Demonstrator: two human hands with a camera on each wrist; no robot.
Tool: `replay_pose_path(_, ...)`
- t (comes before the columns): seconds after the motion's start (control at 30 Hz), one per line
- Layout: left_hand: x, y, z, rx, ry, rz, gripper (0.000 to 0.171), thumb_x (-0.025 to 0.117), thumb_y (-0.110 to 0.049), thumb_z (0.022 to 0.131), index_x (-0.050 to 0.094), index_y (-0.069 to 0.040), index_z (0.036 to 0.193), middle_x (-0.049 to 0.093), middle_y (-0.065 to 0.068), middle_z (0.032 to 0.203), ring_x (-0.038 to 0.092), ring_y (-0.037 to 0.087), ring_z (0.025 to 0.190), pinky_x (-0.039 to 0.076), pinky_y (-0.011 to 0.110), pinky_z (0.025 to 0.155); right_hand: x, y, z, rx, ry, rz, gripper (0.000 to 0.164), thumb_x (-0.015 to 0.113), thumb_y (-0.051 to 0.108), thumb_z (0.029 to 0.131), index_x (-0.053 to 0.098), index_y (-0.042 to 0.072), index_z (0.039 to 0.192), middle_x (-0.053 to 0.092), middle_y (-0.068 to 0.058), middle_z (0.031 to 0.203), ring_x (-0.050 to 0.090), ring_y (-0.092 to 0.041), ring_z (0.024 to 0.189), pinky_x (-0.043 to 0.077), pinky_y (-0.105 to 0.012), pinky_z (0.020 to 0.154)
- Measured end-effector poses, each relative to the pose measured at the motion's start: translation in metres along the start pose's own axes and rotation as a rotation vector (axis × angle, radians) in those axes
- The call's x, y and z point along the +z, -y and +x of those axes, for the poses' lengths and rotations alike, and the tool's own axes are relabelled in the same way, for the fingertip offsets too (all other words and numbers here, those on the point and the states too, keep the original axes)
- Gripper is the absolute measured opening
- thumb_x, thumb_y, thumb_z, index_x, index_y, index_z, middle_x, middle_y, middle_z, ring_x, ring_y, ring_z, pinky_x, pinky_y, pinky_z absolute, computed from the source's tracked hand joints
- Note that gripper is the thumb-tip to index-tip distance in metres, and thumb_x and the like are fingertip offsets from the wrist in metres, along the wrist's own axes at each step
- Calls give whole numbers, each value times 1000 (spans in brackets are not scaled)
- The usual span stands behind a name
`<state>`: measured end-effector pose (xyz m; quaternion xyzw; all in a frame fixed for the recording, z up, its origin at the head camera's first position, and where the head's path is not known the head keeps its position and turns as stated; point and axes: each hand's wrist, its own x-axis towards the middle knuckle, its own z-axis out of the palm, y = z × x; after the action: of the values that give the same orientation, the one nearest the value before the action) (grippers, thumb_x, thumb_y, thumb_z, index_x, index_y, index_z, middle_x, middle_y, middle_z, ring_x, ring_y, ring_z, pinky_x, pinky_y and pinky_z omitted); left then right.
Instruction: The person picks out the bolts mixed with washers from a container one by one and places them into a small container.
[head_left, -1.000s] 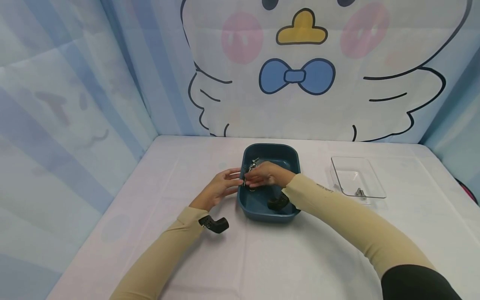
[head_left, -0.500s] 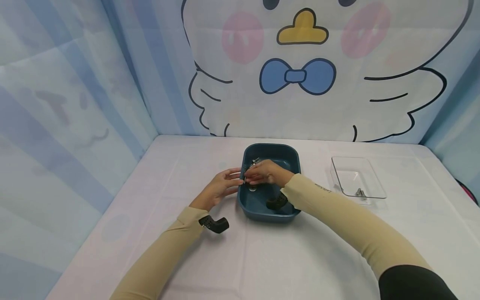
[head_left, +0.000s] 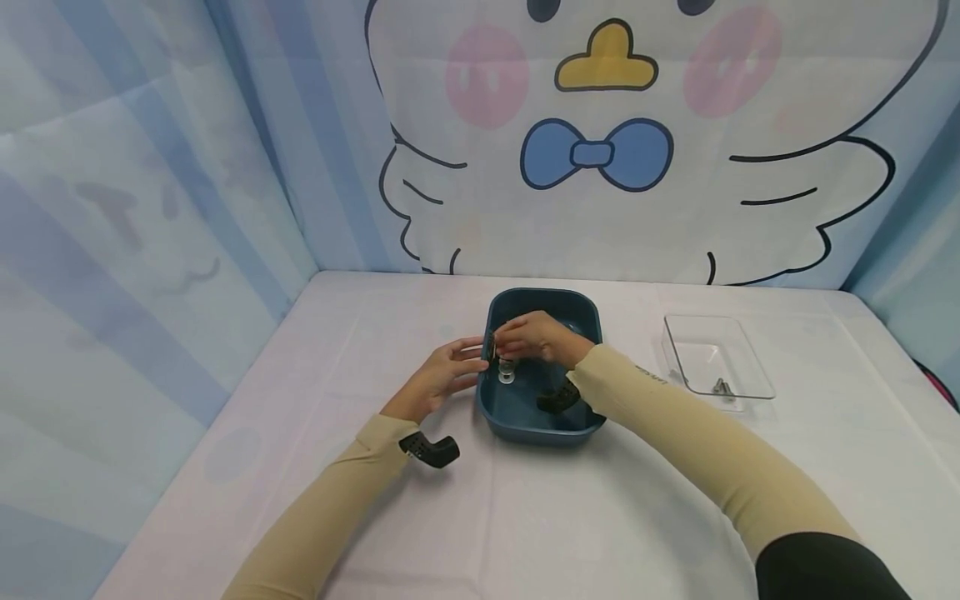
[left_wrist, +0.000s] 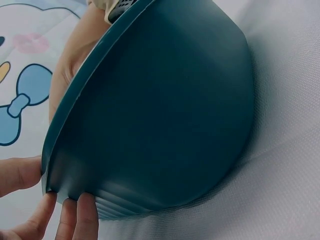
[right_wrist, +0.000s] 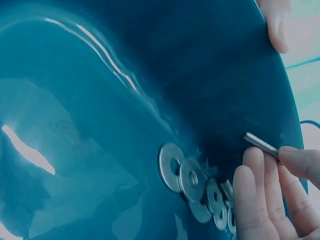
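The dark blue plastic bin (head_left: 540,425) stands on the table, and my left hand (head_left: 444,375) holds its left rim. In the right wrist view, the thumb (right_wrist: 280,25) lies over the rim's inner side; the left wrist view shows fingertips (left_wrist: 85,205) against the outer wall. Inside the bin, my right hand (head_left: 536,337) pinches a thin threaded metal bolt (right_wrist: 261,142) between thumb and fingers. Its other end is hidden by the fingers. Below that hand, several flat metal washers (right_wrist: 191,180) lie along the foot of the bin's wall, some overlapping, with more metal pieces partly covered.
A clear plastic box (head_left: 701,354) stands to the right of the bin with a few small metal bolts (head_left: 722,387) in it. White cloth (head_left: 600,525) covers the table. A printed curtain (head_left: 480,217) hangs behind and at both sides.
My right hand has risen slightly and shifted away from the front of the bin, with the bolt in its fingers, uncovering washers beneath. The left hand stays at the rim.
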<state>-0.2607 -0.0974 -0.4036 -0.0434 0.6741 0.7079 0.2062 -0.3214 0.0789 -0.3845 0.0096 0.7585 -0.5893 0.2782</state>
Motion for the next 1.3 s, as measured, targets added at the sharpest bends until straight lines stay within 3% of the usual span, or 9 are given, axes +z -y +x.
replay_pose_path(0.27,-1,1,1,-5,-7,9,50,58,-5,91,43,-11,139,44,12,144,48,28,129,39,45,108,-11,1,0,-157,15,-120,28,61,10,91,63,-3,115,67,-17,109,68,-20,95,54,-38,91)
replay_pose_path(0.57,-1,2,2,11,5,22,52,57,-4,92,40,-8,141,41,15,145,47,31,129,39,45,108,-30,0,0,-274,96,-71,33,59,10,92,57,-7,120,64,-12,109,67,-18,96,50,-44,96)
replay_pose_path(0.73,-1,3,3,13,-3,21,51,57,-4,92,41,-8,140,42,15,145,48,32,128,40,45,107,-38,2,-3,-299,131,-34,37,58,10,93,53,-9,124,63,-6,105,64,-21,102,47,-46,99)
replay_pose_path(0.93,1,2,2,6,-14,15,51,58,-3,91,42,-9,139,44,15,144,48,31,128,40,45,107,-46,9,-12,-319,143,-29,41,57,9,93,49,-13,126,62,-16,113,65,-21,100,46,-48,100)
replay_pose_path(1.03,1,1,2,-1,-22,9,51,58,-3,91,42,-10,139,44,13,144,48,30,128,40,44,108,-50,11,-17,-325,135,-51,42,57,10,93,49,-13,127,63,-12,110,65,-19,99,48,-44,99)
replay_pose_path(1.17,1,1,2,-1,-23,1,52,59,-3,90,42,-10,139,44,13,144,48,30,129,40,44,108,-55,13,-22,-331,129,-70,42,57,11,93,48,-13,127,63,-2,104,60,-30,111,51,-37,95)
replay_pose_path(1.3,2,1,2,-1,-19,-1,52,59,-3,90,43,-9,139,45,13,143,48,30,128,40,44,108,-60,14,-27,-323,127,-74,43,58,10,93,48,-13,127,63,-3,105,58,-34,114,52,-34,93)
